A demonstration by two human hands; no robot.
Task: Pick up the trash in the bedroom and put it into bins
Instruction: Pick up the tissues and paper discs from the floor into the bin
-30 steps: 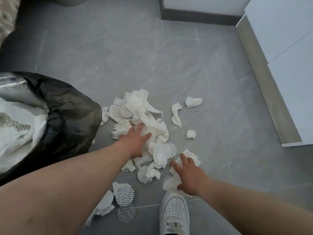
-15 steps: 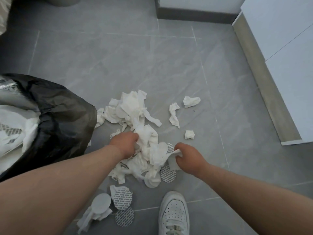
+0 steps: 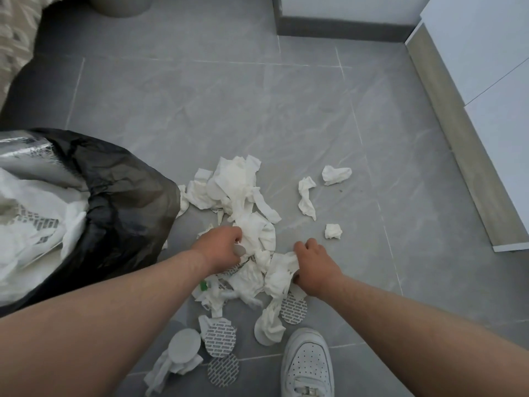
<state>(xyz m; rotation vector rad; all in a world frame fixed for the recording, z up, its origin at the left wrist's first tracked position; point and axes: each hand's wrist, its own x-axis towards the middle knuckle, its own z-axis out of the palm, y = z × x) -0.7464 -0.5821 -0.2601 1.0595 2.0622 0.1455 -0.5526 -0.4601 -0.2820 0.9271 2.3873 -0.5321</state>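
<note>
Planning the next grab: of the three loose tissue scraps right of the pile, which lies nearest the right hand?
The small balled scrap, just beyond the right hand; the long twisted scrap and the far scrap lie farther off.

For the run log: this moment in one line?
left hand: grips tissue pile | right hand: grips tissue pile | bin: left of pile, part-filled | stray scraps: untouched

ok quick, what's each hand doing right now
left hand: closed, gripping crumpled tissues from the heap on the floor
right hand: closed, gripping a tissue wad
</note>
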